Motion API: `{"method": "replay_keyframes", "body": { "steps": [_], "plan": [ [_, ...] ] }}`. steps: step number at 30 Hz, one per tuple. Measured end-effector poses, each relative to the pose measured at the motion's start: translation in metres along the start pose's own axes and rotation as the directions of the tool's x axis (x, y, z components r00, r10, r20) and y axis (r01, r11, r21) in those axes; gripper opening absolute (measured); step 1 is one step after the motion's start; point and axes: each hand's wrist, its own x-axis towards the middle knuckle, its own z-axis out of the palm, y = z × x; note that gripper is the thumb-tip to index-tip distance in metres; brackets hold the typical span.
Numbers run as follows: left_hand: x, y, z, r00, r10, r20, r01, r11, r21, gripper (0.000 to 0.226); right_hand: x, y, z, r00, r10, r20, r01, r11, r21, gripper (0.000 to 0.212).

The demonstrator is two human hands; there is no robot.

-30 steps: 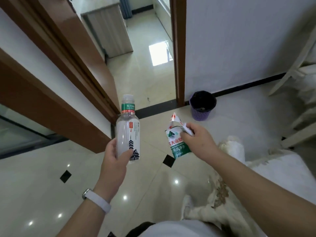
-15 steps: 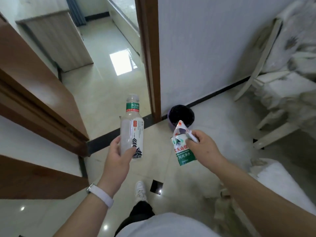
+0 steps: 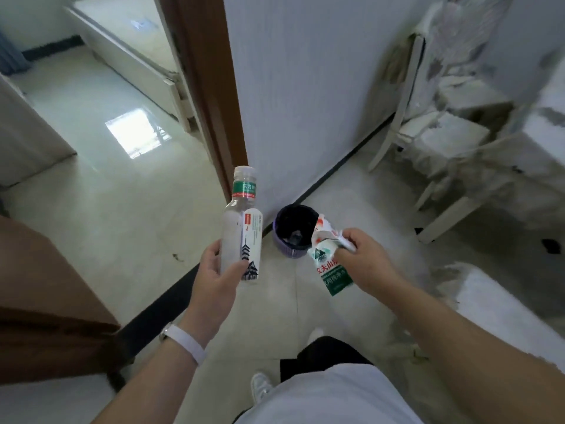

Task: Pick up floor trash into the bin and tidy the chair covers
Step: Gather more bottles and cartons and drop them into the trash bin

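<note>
Bin (image 3: 290, 250) against wall (image 3: 305, 117), open floor (image 3: 275, 304) before it; left fingers (image 3: 239, 270) wrap bottle (image 3: 241, 234), right fingers (image 3: 354, 238) pinch label (image 3: 331, 275).

1. Clear plastic bottle (image 3: 241, 229): the green neck band carries white Chinese characters starting "东方"; the rest is blurred.
2. Torn label wrapper (image 3: 324, 265): red characters "夫山", partly covered. The white print on its green band reads roughly "用纯净".

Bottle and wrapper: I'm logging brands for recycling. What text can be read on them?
"东方", rest cut off: bottle neck band.
"夫山", ends hidden: wrapper, red characters.
"用纯净水", blurred: wrapper's green band.
Bottle's side label: too small to read.
</note>
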Motion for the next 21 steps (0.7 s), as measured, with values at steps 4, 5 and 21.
{"method": "replay_keyframes", "body": {
  "steps": [4, 5, 21],
  "plan": [
    [0.05, 0.009, 0.017, 0.999, -0.007, 0.044, 0.008, 1.0, -0.013, 0.061, 0.047, 0.005, 0.0, 0.998, 0.056, -0.032, -0.056, 0.998, 0.014, 0.007],
    [0.065, 0.011, 0.021, 0.998, -0.021, 0.061, 0.022, 1.0, -0.006, 0.064, 0.061, 0.007, 0.001, 0.997, 0.07, -0.029, -0.069, 0.997, 0.024, 0.007],
    [0.3, 0.046, 0.117, 0.969, -0.176, 0.173, 0.083, 0.892, 0.445, 0.042, 0.297, 0.028, -0.044, 0.965, 0.263, -0.023, -0.258, 0.959, 0.117, 0.009]
  ]
}}
